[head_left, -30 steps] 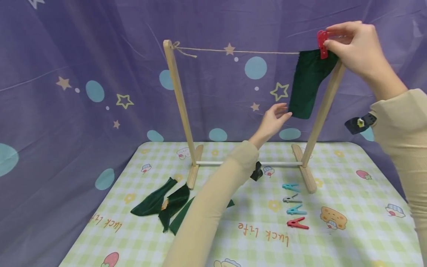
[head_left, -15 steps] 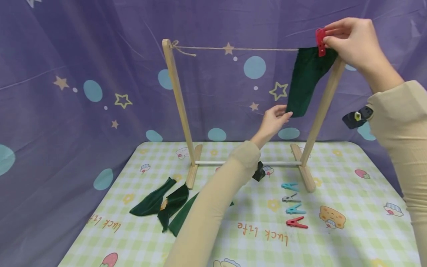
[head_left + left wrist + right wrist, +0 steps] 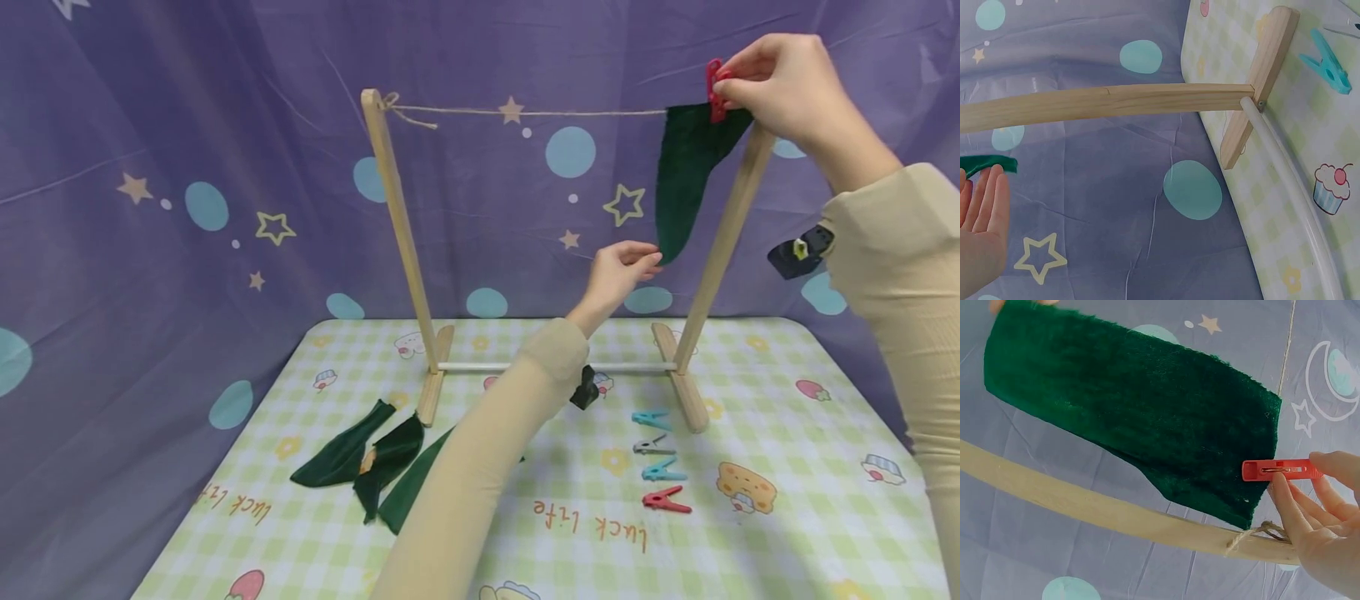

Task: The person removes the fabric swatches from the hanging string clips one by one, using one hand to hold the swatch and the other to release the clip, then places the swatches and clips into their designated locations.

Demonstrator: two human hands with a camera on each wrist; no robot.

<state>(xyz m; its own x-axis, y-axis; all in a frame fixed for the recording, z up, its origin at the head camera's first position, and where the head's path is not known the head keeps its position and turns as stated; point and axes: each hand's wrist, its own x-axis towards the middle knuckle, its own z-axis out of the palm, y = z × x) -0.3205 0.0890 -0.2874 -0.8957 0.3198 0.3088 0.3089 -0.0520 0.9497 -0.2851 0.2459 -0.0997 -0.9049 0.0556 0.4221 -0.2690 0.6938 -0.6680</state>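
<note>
A dark green cloth piece point(image 3: 684, 171) hangs at the right end of the string line point(image 3: 525, 112). At its top edge sits a red clothespin point(image 3: 715, 90), which my right hand point(image 3: 791, 96) pinches between thumb and fingers. The right wrist view shows this clothespin point(image 3: 1272, 469) clipped over the cloth's edge, close to the knotted string point(image 3: 1269, 531) by the post. Lower down, my left hand point(image 3: 618, 271) pinches the cloth's bottom corner. In the left wrist view a strip of the green cloth point(image 3: 990, 164) shows at my left fingertips, with the thumb mostly out of frame.
Two wooden posts point(image 3: 401, 225) on feet hold the string, joined by a white rod point(image 3: 633, 367). Several clothespins lie in a column, including a red one point(image 3: 666, 499) and a grey one point(image 3: 654, 445). More green cloth pieces point(image 3: 345, 450) lie at left, partly behind my left sleeve.
The cloth's lower end has narrowed and curled at my left fingers, which have closed on its corner. My right hand, still on the red clothespin, appears slightly higher and further left.
</note>
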